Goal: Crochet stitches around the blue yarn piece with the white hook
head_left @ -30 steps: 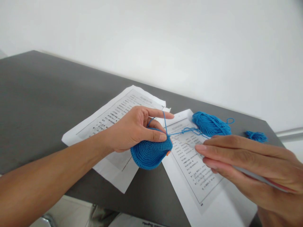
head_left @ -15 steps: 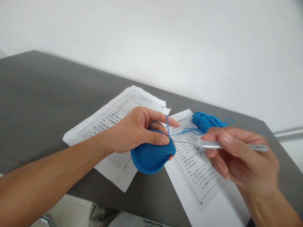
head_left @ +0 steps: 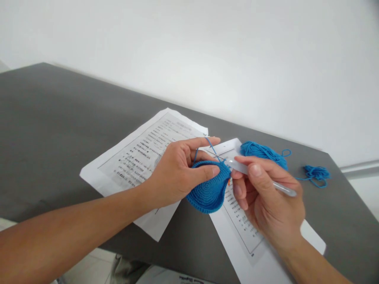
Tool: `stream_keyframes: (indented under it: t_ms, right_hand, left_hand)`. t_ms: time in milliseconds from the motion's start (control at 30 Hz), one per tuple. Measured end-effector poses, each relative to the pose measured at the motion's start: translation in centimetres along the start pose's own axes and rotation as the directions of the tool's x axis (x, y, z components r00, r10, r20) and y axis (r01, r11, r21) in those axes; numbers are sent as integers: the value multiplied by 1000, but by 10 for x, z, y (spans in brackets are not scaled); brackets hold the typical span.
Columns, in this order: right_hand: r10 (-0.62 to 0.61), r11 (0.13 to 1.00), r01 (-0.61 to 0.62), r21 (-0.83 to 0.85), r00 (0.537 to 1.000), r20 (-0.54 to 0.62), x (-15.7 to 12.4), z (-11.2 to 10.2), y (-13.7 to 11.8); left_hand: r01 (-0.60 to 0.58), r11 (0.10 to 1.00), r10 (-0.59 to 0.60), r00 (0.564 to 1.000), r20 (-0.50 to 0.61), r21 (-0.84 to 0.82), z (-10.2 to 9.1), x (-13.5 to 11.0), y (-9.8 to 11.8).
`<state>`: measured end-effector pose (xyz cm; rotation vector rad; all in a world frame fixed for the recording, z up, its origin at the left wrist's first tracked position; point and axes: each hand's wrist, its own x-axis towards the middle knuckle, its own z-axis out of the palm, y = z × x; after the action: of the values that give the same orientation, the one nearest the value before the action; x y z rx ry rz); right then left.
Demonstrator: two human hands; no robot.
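Observation:
My left hand (head_left: 185, 169) pinches the upper edge of a round blue crochet piece (head_left: 209, 191) between thumb and fingers. A strand of blue yarn (head_left: 212, 146) runs over its raised forefinger down to the piece. My right hand (head_left: 266, 193) is closed around the pale grey handle of a crochet hook (head_left: 241, 166). The hook's thin metal shaft points left, at the top edge of the piece by the yarn strand. A small orange marker (head_left: 229, 182) shows at the right edge of the piece, partly covered by my right fingers.
Two printed sheets (head_left: 118, 157) (head_left: 237, 244) lie on the dark grey table (head_left: 74, 118) under my hands. A blue yarn skein (head_left: 262, 152) rests behind my right hand, with a smaller yarn tangle (head_left: 316, 173) to its right. A white wall (head_left: 189, 59) rises behind the table.
My right hand has moved left with the crochet hook, up close to the left hand. The crochet piece has shifted right and tilted, and the small yarn tangle is now uncovered.

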<state>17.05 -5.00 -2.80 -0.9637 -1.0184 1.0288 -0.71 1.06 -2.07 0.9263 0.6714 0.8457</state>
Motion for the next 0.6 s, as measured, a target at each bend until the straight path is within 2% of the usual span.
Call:
stream_keyframes:
  t_ms: [200,433,600]
  right_hand:
    - [-64,995,63,-78,998,0,-2,-5,1]
    - [-100,986,109,-130,992,76,1,-12,0]
    - [-119,977,140,-163,984,133,3,-19,0]
  left_hand:
    - [16,1000,-16,1000,18,-7,-1,1,-1]
    - [33,998,-34,999,-15,-52,0,-1,2]
    - [34,998,-34,999,10,-47,0,-2,3]
